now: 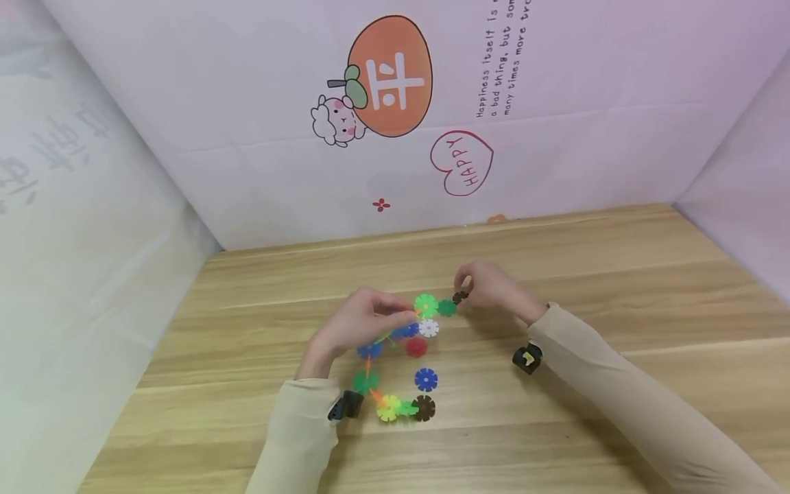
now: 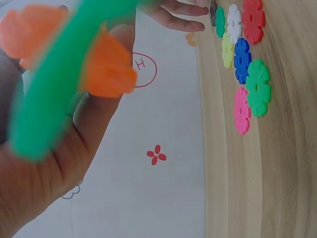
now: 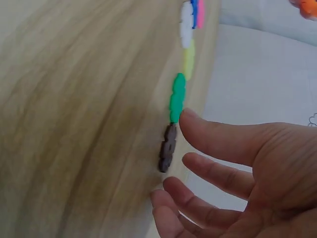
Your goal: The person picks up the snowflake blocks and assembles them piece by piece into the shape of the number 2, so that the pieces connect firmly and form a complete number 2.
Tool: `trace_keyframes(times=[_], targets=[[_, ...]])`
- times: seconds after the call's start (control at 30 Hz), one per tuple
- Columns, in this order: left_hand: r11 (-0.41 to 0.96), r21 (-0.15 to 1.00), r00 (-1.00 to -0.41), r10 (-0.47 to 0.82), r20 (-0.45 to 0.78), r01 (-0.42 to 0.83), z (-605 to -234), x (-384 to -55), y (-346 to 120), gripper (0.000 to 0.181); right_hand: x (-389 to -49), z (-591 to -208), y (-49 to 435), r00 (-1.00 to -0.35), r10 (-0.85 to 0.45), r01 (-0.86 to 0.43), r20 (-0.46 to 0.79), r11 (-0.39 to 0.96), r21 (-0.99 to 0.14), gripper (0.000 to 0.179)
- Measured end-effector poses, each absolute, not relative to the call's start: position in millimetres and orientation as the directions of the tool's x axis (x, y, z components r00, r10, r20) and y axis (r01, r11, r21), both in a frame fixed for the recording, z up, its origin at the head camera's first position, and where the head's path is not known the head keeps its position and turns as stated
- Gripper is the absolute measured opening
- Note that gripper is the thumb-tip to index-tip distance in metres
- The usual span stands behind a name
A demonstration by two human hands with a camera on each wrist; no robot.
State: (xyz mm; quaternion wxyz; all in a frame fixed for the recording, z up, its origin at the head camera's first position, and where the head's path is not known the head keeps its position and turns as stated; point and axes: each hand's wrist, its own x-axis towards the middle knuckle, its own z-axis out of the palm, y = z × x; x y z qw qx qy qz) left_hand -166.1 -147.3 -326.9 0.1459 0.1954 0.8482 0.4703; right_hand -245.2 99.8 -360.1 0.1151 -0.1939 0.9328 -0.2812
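Note:
My left hand pinches a chain of interlocking plastic snowflake discs. An orange disc and a blurred green disc of it show close up in the left wrist view. In the head view the chain trails toward the front, through orange pieces to a yellow disc. My right hand is over the far end of the loose discs, its fingers spread around a brown disc lying on the table. Its thumb tip is close to the neighbouring green disc.
Several loose discs lie on the wooden table, among them a white disc, a red disc, a blue disc and a pink disc. A printed white cloth rises behind the table, with more cloth at both sides.

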Motion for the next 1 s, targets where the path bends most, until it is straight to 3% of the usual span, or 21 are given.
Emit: trace_keyframes(times=[0.27,0.57,1.0], targets=[[0.478,0.858,-0.878,0.474,-0.071,0.189,-325.1,-166.0,-143.4,0.024,-249.4,-365.7,102.5,-0.908,-0.412,-0.322,-0.082,0.808,-0.493,0.023],[0.474,0.859,-0.872,0.483,-0.074,0.190,-327.2,-168.2,-143.8,0.023,-254.4,-369.8,106.6,-0.902,-0.428,-0.349,-0.061,0.805,-0.480,0.022],[0.475,0.862,-0.877,0.473,-0.082,0.176,-328.2,-168.3,-148.7,0.026,-237.9,-375.9,100.5,-0.888,-0.457,-0.322,-0.042,0.685,-0.654,0.013]])
